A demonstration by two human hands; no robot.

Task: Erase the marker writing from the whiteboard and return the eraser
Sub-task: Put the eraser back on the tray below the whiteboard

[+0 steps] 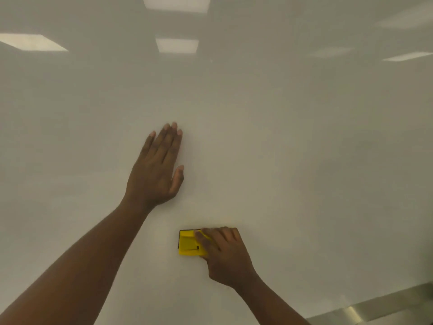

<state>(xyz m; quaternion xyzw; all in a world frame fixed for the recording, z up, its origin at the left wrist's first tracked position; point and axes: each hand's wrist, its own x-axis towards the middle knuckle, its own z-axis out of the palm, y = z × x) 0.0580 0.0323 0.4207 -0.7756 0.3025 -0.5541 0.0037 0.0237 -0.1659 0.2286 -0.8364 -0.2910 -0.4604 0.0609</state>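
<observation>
Both hands meet the whiteboard [281, 148]: my left hand [155, 170] flat and empty, my right hand [226, 252] gripping the yellow eraser [188, 243]. No writing shows; I'd press evenly.

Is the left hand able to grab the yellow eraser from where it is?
Probably yes. The left hand lies flat on the whiteboard just above the eraser, nothing between, but the right hand already grips it.

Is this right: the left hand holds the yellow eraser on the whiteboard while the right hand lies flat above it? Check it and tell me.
Not quite: the hands are swapped. The head view shows the right hand holding the yellow eraser on the whiteboard, while the left hand lies flat and open above it.
</observation>
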